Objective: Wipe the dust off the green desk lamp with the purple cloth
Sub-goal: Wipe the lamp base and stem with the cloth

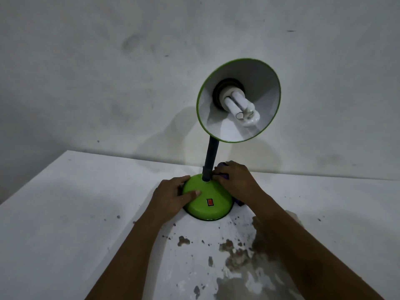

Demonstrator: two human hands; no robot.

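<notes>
Glossy green desk lamp (207, 200) base, red switch (210, 202).

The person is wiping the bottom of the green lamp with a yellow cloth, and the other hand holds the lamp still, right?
Almost. The cloth is purple, not yellow; the head view shows bits of it poking out under the right hand. The rest is right: it's at the green lamp's base, and the left hand holds the base.
</notes>
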